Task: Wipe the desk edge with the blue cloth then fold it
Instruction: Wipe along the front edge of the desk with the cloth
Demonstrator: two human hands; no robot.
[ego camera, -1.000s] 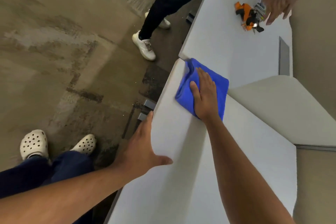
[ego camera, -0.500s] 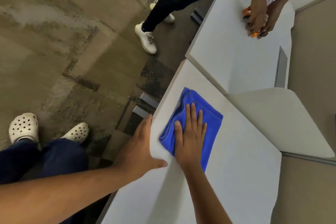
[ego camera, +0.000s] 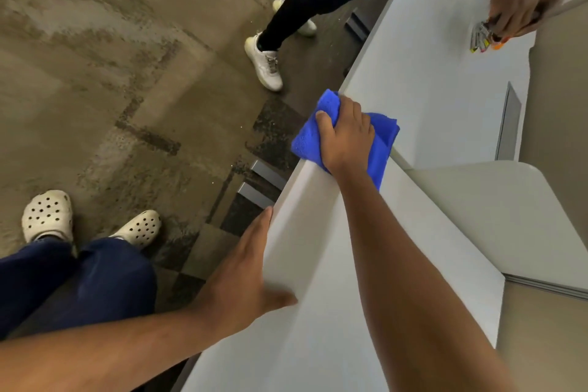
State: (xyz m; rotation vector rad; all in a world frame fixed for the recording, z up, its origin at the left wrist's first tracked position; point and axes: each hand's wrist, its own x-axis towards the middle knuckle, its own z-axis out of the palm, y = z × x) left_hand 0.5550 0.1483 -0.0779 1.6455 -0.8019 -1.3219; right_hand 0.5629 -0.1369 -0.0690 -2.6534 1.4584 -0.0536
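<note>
- At the desk's (ego camera: 318,312) far corner, right hand (ego camera: 346,137) clamps the bunched blue microfiber cloth (ego camera: 383,140) — soft, floppy, light.
- Grab corners for folding.
- Left hand (ego camera: 245,277) open, bracing the edge.

Head camera looks steeply down, close over the desk edge (ego camera: 286,197).

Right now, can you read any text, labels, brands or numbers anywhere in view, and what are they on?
None readable: the blue cloth, the desk and the shoes show no print.
Small items under the other person's hands: too small and blurred to read.
</note>
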